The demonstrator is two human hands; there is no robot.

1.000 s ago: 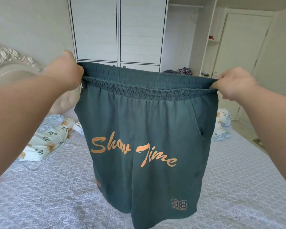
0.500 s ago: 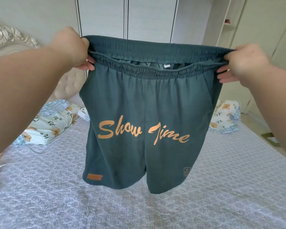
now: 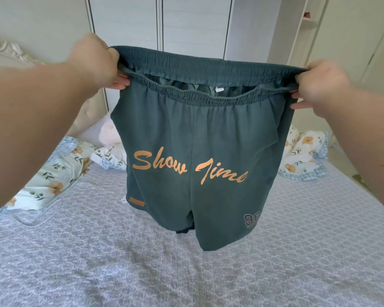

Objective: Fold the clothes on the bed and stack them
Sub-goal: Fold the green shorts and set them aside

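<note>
Dark green shorts point(image 3: 200, 138) with orange "Show Time" lettering and a "98" on one leg hang in the air above the bed point(image 3: 142, 262). My left hand point(image 3: 98, 60) grips the left end of the elastic waistband. My right hand point(image 3: 319, 85) grips the right end. The waistband is stretched wide and gapes, showing a small white label inside. The legs dangle free, their hems a little above the lilac patterned bedspread. A dark bit of cloth shows just under the crotch.
Floral bedding point(image 3: 53, 173) lies bunched at the left by the padded headboard point(image 3: 0, 52), with a pale soft toy point(image 3: 109, 134) behind it. More floral cloth point(image 3: 302, 156) lies at the right edge of the bed. White wardrobe doors point(image 3: 164, 23) stand beyond.
The shorts have moved away from me and lower in view, with the waistband opened wider. The view has tilted down, showing more of the bedspread.
</note>
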